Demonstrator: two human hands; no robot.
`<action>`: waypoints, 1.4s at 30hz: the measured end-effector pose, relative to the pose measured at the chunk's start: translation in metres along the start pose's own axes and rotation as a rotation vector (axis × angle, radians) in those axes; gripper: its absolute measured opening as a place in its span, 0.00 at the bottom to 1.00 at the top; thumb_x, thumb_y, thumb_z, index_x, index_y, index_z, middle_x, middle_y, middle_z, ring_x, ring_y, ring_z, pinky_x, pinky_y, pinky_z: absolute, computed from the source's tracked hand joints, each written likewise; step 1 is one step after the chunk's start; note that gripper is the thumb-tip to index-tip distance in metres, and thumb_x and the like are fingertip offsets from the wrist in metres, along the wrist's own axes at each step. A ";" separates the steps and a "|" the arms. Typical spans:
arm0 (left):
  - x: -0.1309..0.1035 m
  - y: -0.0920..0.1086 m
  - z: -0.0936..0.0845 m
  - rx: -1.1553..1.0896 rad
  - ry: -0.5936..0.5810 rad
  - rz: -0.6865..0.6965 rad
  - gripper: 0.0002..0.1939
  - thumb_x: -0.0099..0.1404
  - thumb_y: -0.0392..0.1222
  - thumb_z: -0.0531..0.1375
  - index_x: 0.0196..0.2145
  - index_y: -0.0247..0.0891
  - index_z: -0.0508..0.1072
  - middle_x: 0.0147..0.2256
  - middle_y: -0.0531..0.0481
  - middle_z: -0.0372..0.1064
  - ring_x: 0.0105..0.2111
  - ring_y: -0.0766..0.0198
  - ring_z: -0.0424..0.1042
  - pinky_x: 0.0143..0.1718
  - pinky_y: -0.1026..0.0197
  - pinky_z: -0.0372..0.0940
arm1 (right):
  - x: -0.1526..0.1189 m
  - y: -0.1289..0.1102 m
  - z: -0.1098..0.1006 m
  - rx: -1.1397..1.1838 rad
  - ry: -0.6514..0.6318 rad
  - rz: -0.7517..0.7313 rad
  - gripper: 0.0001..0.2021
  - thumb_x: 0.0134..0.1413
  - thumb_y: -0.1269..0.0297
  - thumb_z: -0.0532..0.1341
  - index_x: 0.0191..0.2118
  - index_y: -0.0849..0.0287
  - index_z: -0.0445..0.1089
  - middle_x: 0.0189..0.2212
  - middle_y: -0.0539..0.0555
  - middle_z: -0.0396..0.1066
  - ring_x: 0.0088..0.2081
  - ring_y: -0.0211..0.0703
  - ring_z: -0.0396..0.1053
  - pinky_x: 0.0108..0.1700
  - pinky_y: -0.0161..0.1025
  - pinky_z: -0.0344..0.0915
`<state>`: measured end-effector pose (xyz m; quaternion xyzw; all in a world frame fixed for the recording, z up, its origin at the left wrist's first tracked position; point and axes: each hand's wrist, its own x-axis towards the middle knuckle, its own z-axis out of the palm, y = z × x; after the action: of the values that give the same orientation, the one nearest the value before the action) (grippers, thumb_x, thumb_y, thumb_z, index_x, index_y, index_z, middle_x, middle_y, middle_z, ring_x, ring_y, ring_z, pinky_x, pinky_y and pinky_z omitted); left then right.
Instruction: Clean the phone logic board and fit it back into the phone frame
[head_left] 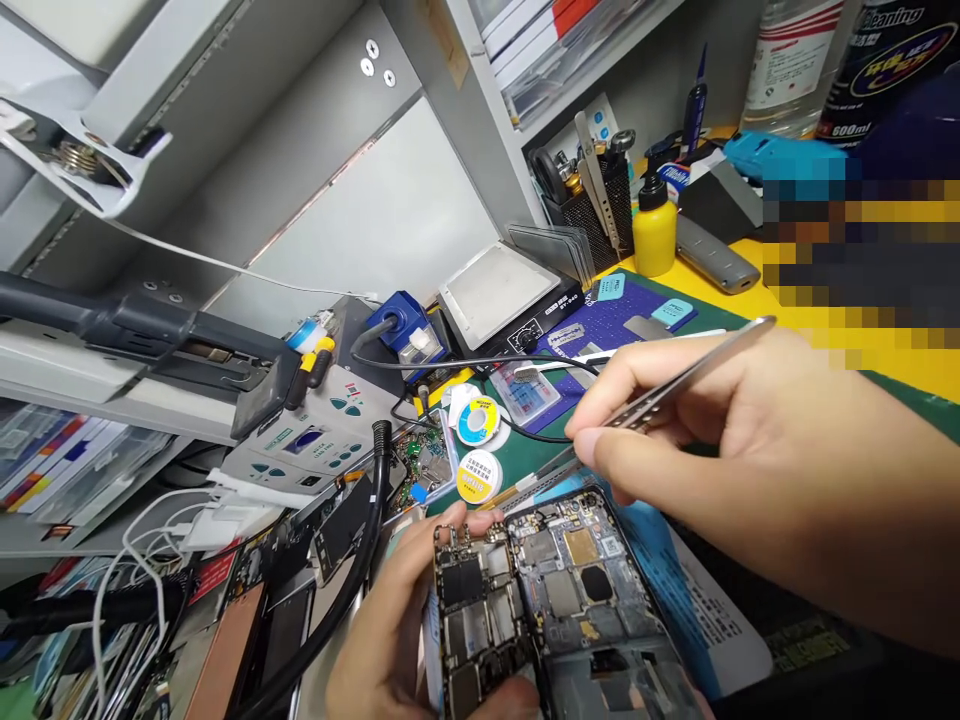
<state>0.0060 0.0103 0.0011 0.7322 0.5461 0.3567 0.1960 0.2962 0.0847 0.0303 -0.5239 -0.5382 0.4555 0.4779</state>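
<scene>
My left hand (379, 625) is closed on a phone circuit board (476, 625), its thumb across the lower part and its fingertips at the top edge. Right beside the board is an opened phone frame (592, 580) with its inner metal plates showing; whether the same hand also supports it I cannot tell. Above the frame, my right hand (720, 490) pinches a pair of metal tweezers (675, 385) between thumb and forefinger. The tweezers' tips slant down to the left, apart from the board. A blue, printed sheet (667, 560) lies under the phone frame.
A grey soldering station (322, 440) stands at left, with a black hose (367, 560) curving before it. Solder spools (478, 422) and a parts tray (431, 465) lie behind my hands. Further back are a heating plate (499, 290), a yellow bottle (654, 235) and a mesh tool holder (600, 215).
</scene>
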 end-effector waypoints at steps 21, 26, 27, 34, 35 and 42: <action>0.004 0.005 0.001 -0.010 -0.046 0.053 0.41 0.59 0.47 0.79 0.69 0.57 0.77 0.59 0.48 0.84 0.57 0.37 0.86 0.55 0.48 0.86 | 0.002 -0.002 -0.011 -0.031 -0.072 -0.190 0.13 0.57 0.62 0.64 0.21 0.49 0.67 0.21 0.49 0.70 0.20 0.43 0.61 0.21 0.40 0.53; 0.003 0.001 0.000 0.015 -0.064 0.078 0.43 0.57 0.46 0.80 0.69 0.56 0.77 0.59 0.49 0.85 0.57 0.39 0.86 0.56 0.49 0.85 | 0.006 -0.004 -0.013 -0.096 -0.082 -0.203 0.16 0.58 0.61 0.63 0.20 0.51 0.63 0.23 0.53 0.73 0.21 0.42 0.65 0.22 0.40 0.54; 0.003 0.000 0.000 0.020 -0.063 0.080 0.44 0.56 0.46 0.80 0.69 0.56 0.77 0.59 0.49 0.85 0.57 0.39 0.86 0.55 0.51 0.85 | 0.006 -0.004 -0.013 -0.099 -0.085 -0.204 0.16 0.58 0.62 0.63 0.20 0.51 0.64 0.23 0.53 0.73 0.21 0.43 0.66 0.22 0.41 0.54; 0.001 -0.003 -0.002 0.025 -0.058 0.074 0.45 0.56 0.46 0.81 0.70 0.55 0.76 0.61 0.49 0.84 0.58 0.38 0.85 0.53 0.52 0.85 | 0.008 -0.002 -0.012 -0.098 -0.093 -0.209 0.16 0.59 0.62 0.62 0.20 0.52 0.64 0.25 0.52 0.76 0.22 0.41 0.67 0.23 0.40 0.54; 0.000 -0.003 -0.002 0.024 -0.059 0.073 0.45 0.56 0.47 0.81 0.70 0.54 0.76 0.60 0.48 0.84 0.57 0.38 0.85 0.53 0.51 0.85 | 0.008 -0.002 -0.012 -0.091 -0.103 -0.212 0.15 0.58 0.63 0.63 0.20 0.52 0.65 0.24 0.52 0.75 0.22 0.41 0.67 0.23 0.40 0.55; -0.003 -0.004 0.000 0.023 -0.035 0.085 0.43 0.58 0.46 0.80 0.70 0.56 0.77 0.60 0.47 0.84 0.57 0.40 0.85 0.61 0.48 0.82 | 0.008 -0.006 -0.015 -0.084 -0.106 -0.172 0.13 0.53 0.64 0.61 0.19 0.52 0.63 0.25 0.54 0.76 0.22 0.43 0.66 0.21 0.39 0.53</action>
<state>0.0027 0.0092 -0.0021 0.7630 0.5153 0.3455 0.1817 0.3104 0.0918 0.0384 -0.4702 -0.6245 0.4170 0.4637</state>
